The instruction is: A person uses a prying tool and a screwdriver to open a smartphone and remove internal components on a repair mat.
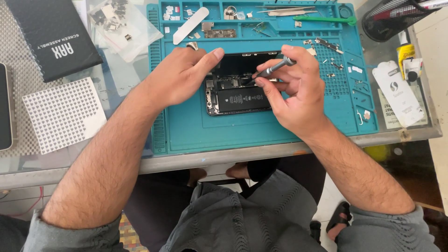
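Opened phone [238,95] on the blue mat [186,126] — screwdriver at work.
Right hand [291,91] pinches the screwdriver [273,69] in closed fingers, tip inside the phone; left hand [182,77] rests curled on its edge — steadying it, gripping nothing.

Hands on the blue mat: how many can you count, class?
2: the left hand steadies the opened phone; the right hand holds a screwdriver over it.
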